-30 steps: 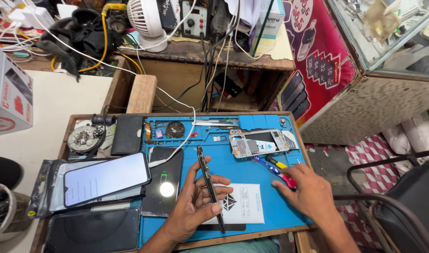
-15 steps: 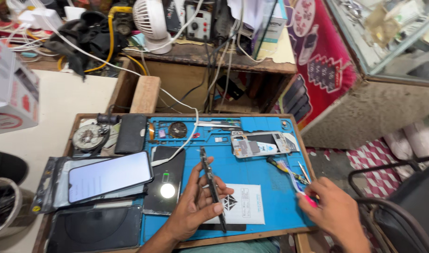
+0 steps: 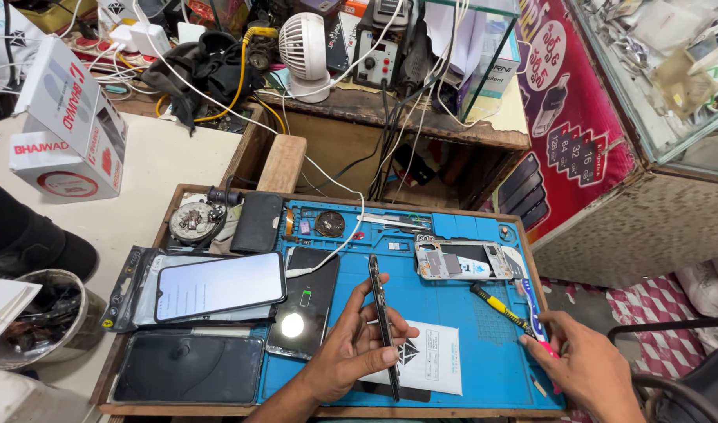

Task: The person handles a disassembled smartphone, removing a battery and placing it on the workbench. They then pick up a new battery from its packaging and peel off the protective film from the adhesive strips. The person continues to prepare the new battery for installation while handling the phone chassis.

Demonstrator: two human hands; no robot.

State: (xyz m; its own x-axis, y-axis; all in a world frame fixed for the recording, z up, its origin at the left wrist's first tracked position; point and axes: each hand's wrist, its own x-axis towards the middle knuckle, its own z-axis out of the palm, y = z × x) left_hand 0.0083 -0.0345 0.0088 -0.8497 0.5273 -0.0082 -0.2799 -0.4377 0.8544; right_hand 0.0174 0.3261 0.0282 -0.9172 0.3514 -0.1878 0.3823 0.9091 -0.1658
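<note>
- L hand (image 3: pixel 351 352) pinches black phone (image 3: pixel 382 325) on edge above blue mat (image 3: pixel 453 313), fingers clasped round it, prob. to steady it.
- R hand (image 3: pixel 586 368) at mat's right edge, fingers closing on pink-handled tool (image 3: pixel 540 333); grip unclear.

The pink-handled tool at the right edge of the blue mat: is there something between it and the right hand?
Nothing visible. The right hand already rests on the pink-handled tool, fingertips on its handle. The yellow screwdriver lies just beside it on the blue mat, not between them. The left hand holds the phone on edge, well apart.
</note>
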